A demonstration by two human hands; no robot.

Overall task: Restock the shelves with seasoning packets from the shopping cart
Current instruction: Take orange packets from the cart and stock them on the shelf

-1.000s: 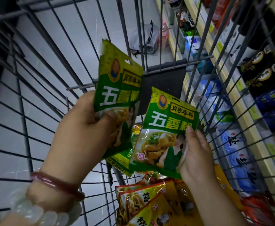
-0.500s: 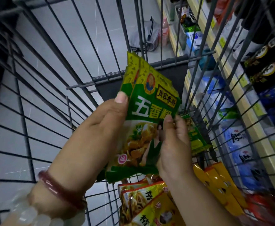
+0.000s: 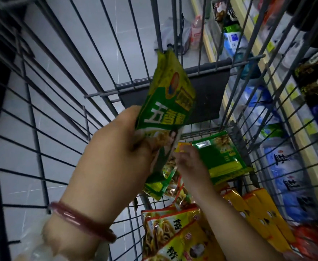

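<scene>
Head view, floor: we see pale grey tiles through the shopping cart (image 3: 64,113) wires.
Shelves (image 3: 293,117): right edge.
Left hand (image 3: 120,147): grips upright green seasoning packets (image 3: 169,102), frame centre.
Right hand (image 3: 190,164): pinches a yellow packet (image 3: 181,147) in the cart.

The left hand (image 3: 116,147) holds tall green shiny seasoning packets (image 3: 168,102) up inside the grey wire shopping cart (image 3: 41,113). The right hand (image 3: 190,164) reaches down and pinches a small yellow packet (image 3: 181,146) beside a flat green packet (image 3: 220,157).
</scene>
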